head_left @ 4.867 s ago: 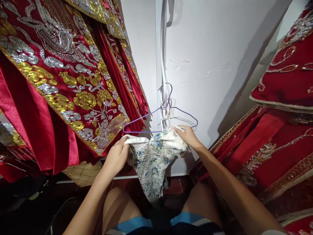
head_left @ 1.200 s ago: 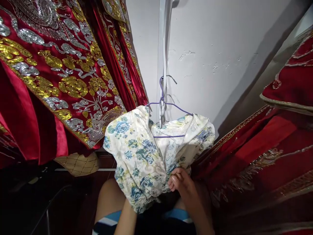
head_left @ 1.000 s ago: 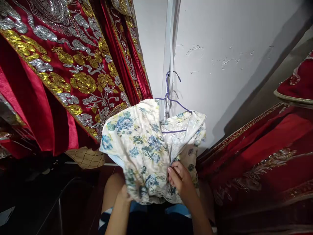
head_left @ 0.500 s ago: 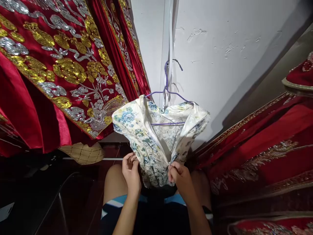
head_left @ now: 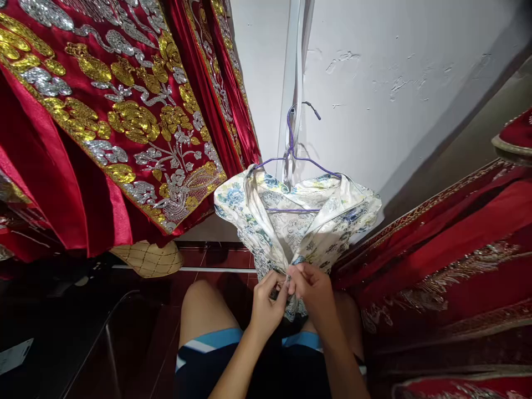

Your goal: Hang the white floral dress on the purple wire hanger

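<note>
A white garment with a blue floral print (head_left: pixel 266 244) hangs on a purple wire hanger (head_left: pixel 290 138) in front of me. Its neckline opens in a deep V, and the two front edges meet where my hands are. My left hand (head_left: pixel 268 305) pinches the cloth just below the point of the V. Close against it, my right hand (head_left: pixel 311 285) pinches the other front edge, fingers closed. Whatever small fastening may lie between the fingertips is hidden.
Red satin cloth with gold and silver sequins (head_left: pixel 137 122) hangs at the left. More red embroidered garments (head_left: pixel 449 266) hang at the right. Behind the hanger stands a white wall (head_left: pixel 374 66). A beige quilted item (head_left: pixel 149 259) and a dark surface (head_left: pixel 62 332) lie lower left.
My left hand has moved right from the garment's side edge to its front opening, meeting my right hand. The garment appears shifted slightly right in view.
</note>
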Tool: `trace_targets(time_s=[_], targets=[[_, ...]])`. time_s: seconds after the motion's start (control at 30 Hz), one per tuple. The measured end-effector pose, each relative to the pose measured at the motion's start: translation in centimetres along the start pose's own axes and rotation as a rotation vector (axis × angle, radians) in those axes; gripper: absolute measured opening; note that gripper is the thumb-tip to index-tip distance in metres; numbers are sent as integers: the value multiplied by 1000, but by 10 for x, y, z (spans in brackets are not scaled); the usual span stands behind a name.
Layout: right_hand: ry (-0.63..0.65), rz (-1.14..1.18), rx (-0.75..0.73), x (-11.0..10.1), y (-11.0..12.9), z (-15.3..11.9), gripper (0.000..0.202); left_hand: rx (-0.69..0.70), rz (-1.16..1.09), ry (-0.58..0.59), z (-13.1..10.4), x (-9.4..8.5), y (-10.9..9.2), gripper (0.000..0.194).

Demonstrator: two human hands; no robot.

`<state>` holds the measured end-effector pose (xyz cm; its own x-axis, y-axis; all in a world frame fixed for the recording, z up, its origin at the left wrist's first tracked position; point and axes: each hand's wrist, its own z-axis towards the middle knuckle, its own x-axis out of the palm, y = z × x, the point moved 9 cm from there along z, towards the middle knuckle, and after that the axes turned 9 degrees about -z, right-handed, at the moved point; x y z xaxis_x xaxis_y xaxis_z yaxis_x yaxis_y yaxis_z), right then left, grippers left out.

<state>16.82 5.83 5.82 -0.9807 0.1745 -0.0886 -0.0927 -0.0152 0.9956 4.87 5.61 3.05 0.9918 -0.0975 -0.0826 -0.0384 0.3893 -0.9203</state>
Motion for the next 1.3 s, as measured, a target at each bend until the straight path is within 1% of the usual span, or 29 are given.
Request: trace_targets(time_s=[0.07, 0.17, 0.23, 0.3, 0.37, 0.43, 0.53, 0.6, 0.63, 0.67, 0.7, 0.73, 0.77, 0.8, 0.83, 0.87, 0.9, 0.97, 1.0, 1.07, 1.1, 1.13, 1.2, 1.23, 1.27, 1.3], targets=[[-40, 14, -22, -9, 20, 22, 30, 18, 53, 63, 1, 8, -1, 24], [-113, 13, -90, -23, 65, 59, 27, 13, 138, 165, 0, 23, -1, 25], [-94, 84, -138, -24, 96, 79, 24, 14, 204, 223, 0, 30, -3, 24], [-76, 137, -187, -24, 122, 92, 24, 11, 282, 266, 1, 33, -4, 22], [-86, 174, -228, -24, 137, 98, 24, 1, 362, 309, 2, 33, -1, 21], [-97, 193, -253, -25, 142, 99, 25, -4, 412, 352, 4, 34, 2, 20], [-90, 211, -270, -23, 138, 97, 27, -8, 356, 438, 13, 37, 0, 17], [-78, 222, -286, -22, 133, 94, 27, 5, 234, 459, 29, 34, -14, 12], [-77, 221, -294, -21, 131, 91, 27, 30, 166, 430, 42, 29, -27, 9], [-75, 213, -299, -21, 129, 89, 27, 73, 103, 366, 57, 20, -44, 12], [-74, 199, -301, -21, 128, 86, 26, 138, 63, 286, 73, 9, -63, 20], [-76, 180, -299, -21, 127, 83, 26, 229, 51, 176, 89, -5, -86, 27], [-81, 160, -296, -22, 128, 80, 25, 321, 54, 75, 103, -17, -108, 32], [-85, 139, -296, -23, 129, 78, 25, 400, 84, 8, 115, -26, -127, 34], [-85, 119, -303, -24, 132, 76, 24, 455, 145, -5, 126, -28, -143, 35], [-84, 100, -317, -24, 136, 75, 24, 510, 210, 9, 135, -26, -157, 31], [-80, 81, -339, -24, 140, 75, 23, 543, 270, 51, 143, -21, -167, 25], [-89, 47, -389, -22, 143, 78, 22, 600, 375, 106, 150, -12, -181, 15], [-106, 36, -402, -21, 140, 81, 22, 628, 413, 107, 150, -9, -188, 15], [-144, 25, -371, -18, 122, 88, 23, 692, 445, 37, 146, -14, -202, 15], [-153, 21, -334, -15, 109, 91, 24, 710, 431, -21, 143, -22, -208, 14], [-148, 10, -293, -11, 94, 92, 25, 710, 393, -95, 142, -35, -212, 13], [-125, -40, -232, -5, 68, 89, 29, 642, 231, -254, 145, -72, -212, 11], [-121, -65, -213, -4, 58, 84, 31, 567, 105, -315, 149, -93, -206, 11], [-123, -80, -201, -4, 50, 78, 32, 465, -48, -347, 155, -113, -193, 11], [-127, -82, -192, -5, 44, 72, 33, 343, -227, -346, 162, -129, -177, 13]])
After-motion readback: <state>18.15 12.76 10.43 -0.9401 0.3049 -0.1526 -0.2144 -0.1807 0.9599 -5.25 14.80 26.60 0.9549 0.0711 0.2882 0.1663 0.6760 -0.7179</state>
